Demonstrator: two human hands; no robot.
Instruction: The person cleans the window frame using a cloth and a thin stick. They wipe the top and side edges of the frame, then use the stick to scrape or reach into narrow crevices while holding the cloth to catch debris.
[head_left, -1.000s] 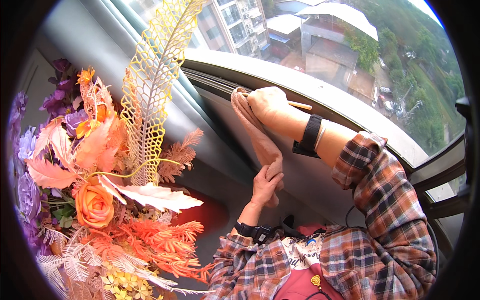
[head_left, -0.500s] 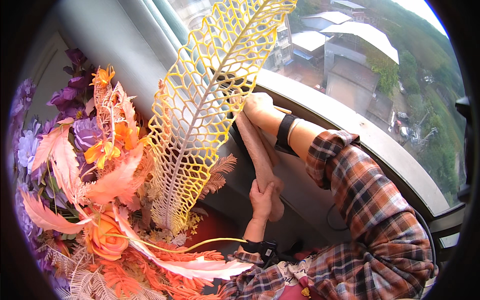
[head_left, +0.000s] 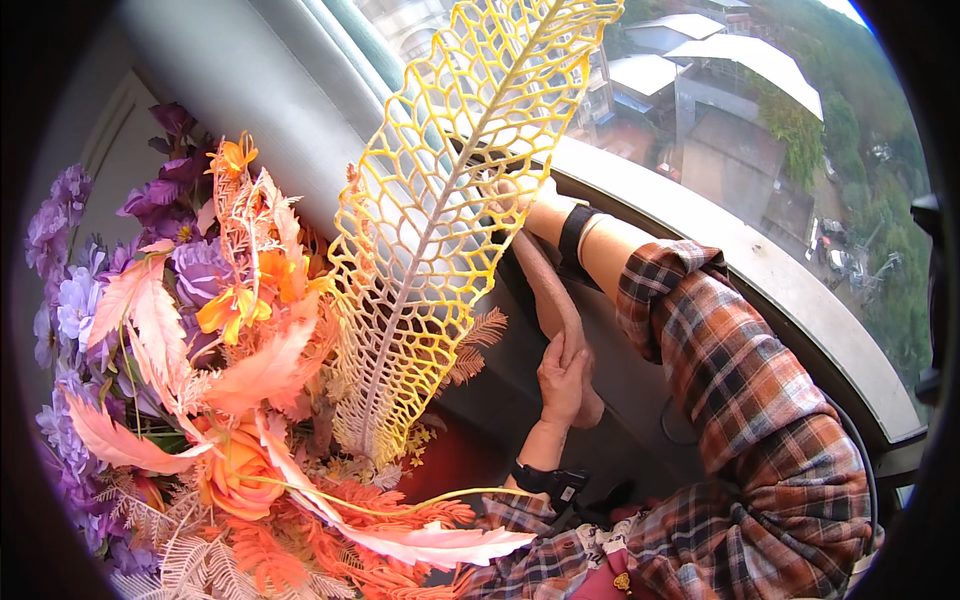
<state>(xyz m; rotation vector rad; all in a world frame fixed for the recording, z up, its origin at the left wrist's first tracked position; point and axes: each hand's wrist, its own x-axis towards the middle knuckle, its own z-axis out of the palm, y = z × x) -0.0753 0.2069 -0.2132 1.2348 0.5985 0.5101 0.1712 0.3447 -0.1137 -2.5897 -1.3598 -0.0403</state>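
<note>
A long tan strip, cloth-like in look (head_left: 552, 290), runs down from beside the window frame. My left hand (head_left: 562, 385) is closed round its lower part, with a rounded end sticking out past the fingers. At the strip's upper end my right hand (head_left: 530, 205) is closed, its fingers partly hidden behind a big yellow lattice leaf (head_left: 437, 208). The leaf leans up and right out of a large bunch of artificial flowers, between me and the strip's top. An orange rose (head_left: 240, 470) and pink leaves (head_left: 270, 365) crowd the bunch near my left arm.
Purple flowers (head_left: 80, 305) fill the far left. A grey rounded column or curtain (head_left: 270, 100) rises behind the leaf. The curved window sill (head_left: 790, 300) runs along my right arm, with buildings outside below. A thin yellow-green stem (head_left: 420, 508) crosses near my left wrist.
My left hand has moved up and right along with the strip's lower part, which now bends more. The whole view has shifted slightly, and the leaf covers more of my right hand.
</note>
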